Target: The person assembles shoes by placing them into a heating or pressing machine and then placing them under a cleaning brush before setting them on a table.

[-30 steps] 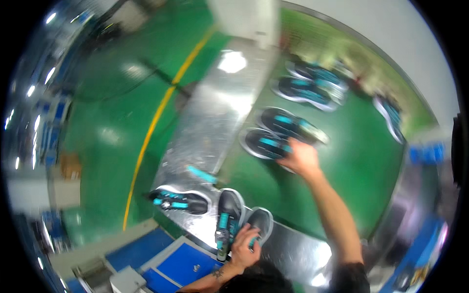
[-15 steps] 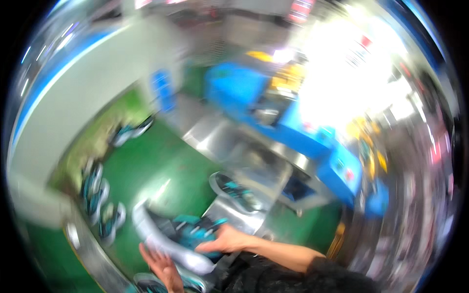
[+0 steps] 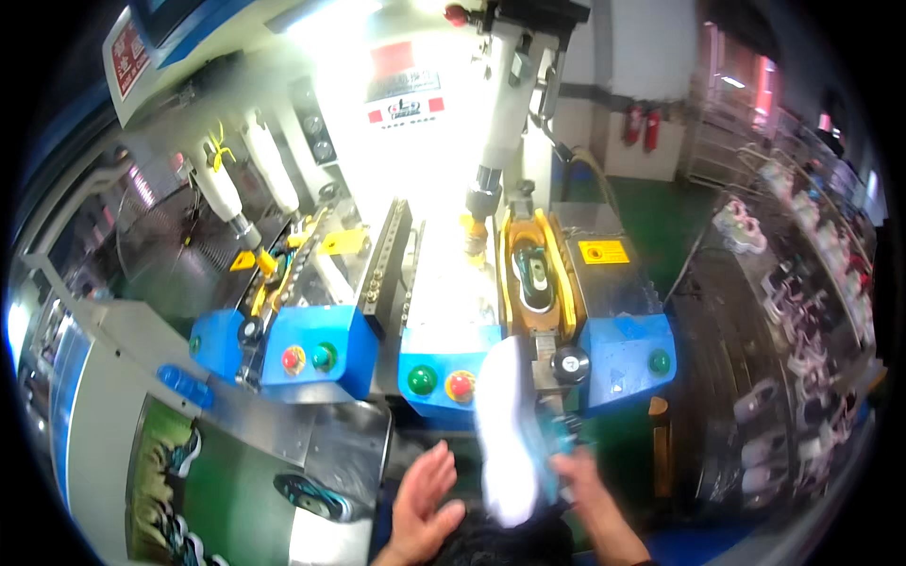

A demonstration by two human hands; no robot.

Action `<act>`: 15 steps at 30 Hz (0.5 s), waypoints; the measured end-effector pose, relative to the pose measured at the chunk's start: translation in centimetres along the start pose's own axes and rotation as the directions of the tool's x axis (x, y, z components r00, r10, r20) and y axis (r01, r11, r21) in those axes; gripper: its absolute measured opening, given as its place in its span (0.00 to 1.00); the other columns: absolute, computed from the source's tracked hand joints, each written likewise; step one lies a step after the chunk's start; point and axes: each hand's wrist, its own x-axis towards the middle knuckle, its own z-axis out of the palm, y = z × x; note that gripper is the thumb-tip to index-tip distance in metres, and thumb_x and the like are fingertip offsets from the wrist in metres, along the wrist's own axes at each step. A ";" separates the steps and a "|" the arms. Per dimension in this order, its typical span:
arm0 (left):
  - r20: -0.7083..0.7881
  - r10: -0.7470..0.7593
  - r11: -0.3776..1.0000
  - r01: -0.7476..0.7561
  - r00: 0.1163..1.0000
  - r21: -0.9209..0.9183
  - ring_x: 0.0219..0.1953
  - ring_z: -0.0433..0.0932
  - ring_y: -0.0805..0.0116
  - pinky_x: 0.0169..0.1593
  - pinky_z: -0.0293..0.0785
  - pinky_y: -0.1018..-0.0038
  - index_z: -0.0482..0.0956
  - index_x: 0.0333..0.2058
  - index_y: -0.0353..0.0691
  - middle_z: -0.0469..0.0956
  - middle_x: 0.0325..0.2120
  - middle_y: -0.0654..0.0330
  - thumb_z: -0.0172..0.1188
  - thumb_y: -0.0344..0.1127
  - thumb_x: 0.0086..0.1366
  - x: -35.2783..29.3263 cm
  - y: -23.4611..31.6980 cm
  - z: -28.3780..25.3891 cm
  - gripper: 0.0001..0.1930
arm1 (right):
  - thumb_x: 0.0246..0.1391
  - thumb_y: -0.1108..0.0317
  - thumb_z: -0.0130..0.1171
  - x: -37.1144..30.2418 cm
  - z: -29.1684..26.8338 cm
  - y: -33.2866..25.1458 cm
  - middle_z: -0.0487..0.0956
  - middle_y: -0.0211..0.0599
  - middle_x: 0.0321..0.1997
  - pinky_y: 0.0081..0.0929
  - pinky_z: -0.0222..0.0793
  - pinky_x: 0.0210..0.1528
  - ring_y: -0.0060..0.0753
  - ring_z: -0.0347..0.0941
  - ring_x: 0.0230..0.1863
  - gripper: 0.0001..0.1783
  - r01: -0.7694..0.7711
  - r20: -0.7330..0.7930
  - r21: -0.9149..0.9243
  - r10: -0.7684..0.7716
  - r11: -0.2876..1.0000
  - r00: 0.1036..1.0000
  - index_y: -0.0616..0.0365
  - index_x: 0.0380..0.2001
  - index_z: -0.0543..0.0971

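A sneaker [image 3: 507, 443] with a thick white sole and a teal and dark upper is held upright in my right hand [image 3: 590, 505], its sole turned toward the left. The fingers grip the upper from the right side; the shoe is slightly blurred. Just left of it, my left hand [image 3: 423, 505] is raised with fingers stretched out, apart from the shoe and holding nothing. Ahead, a dark and teal shoe [image 3: 535, 275] sits in the yellow-sided cradle [image 3: 566, 283] of a machine. Another dark and teal sneaker [image 3: 314, 497] lies on a metal plate at the lower left.
Blue control boxes [image 3: 321, 354] with red and green buttons line the machine's front. A press cylinder [image 3: 489, 179] stands above the stations under glaring light. Several sneakers [image 3: 184, 453] lie along the green surface [image 3: 236, 500] at left. Racks of shoes [image 3: 802, 368] stand at right.
The view has swung right, from the green surface to the machine. The sneaker, still in my right hand, has turned from lying lengthwise to upright. My left hand stays open beside it.
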 end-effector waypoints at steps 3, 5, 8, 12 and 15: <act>0.092 -0.027 0.997 0.020 0.995 0.080 0.67 0.51 0.54 0.66 0.51 0.61 0.46 0.64 0.38 0.51 0.64 0.46 0.62 0.27 0.56 11.9 -1.7 2.6 0.42 | 0.35 0.59 0.65 0.0 -6.3 -6.1 0.72 0.39 0.51 0.29 0.65 0.55 0.33 0.71 0.49 0.44 0.169 -0.156 0.175 -0.142 0.970 0.978 0.65 0.57 0.63; 0.097 -0.109 0.981 0.091 0.989 0.174 0.65 0.56 0.54 0.63 0.57 0.63 0.46 0.64 0.36 0.55 0.62 0.44 0.64 0.31 0.56 21.8 -4.2 6.0 0.43 | 0.33 0.59 0.65 0.0 -11.7 -6.2 0.72 0.40 0.51 0.30 0.66 0.54 0.34 0.71 0.50 0.45 0.266 -0.182 0.255 -0.224 0.929 0.957 0.65 0.57 0.63; -0.052 -0.242 0.816 0.232 0.969 0.530 0.55 0.67 0.51 0.54 0.67 0.66 0.50 0.60 0.32 0.64 0.53 0.39 0.67 0.39 0.52 35.7 -7.9 10.0 0.43 | 0.33 0.63 0.63 -2.0 -19.5 1.1 0.71 0.44 0.54 0.36 0.64 0.58 0.40 0.70 0.54 0.47 0.508 -0.327 0.136 -0.445 0.851 0.834 0.67 0.60 0.60; -0.162 0.062 0.542 0.103 0.985 0.834 0.56 0.64 0.39 0.59 0.63 0.61 0.40 0.61 0.20 0.57 0.55 0.32 0.60 0.36 0.53 44.6 -19.5 11.5 0.47 | 0.34 0.63 0.63 -3.1 -17.5 -1.5 0.71 0.44 0.53 0.36 0.65 0.57 0.39 0.70 0.53 0.45 0.396 -0.514 0.095 -0.296 0.913 0.805 0.67 0.59 0.61; -0.094 -0.153 0.606 0.169 0.984 0.777 0.56 0.64 0.42 0.59 0.62 0.61 0.45 0.60 0.25 0.59 0.55 0.35 0.58 0.34 0.53 46.1 -19.9 12.9 0.42 | 0.35 0.63 0.63 -3.0 -17.6 -3.7 0.72 0.44 0.53 0.36 0.66 0.56 0.39 0.71 0.52 0.44 0.364 -0.587 0.080 -0.252 0.928 0.770 0.67 0.58 0.62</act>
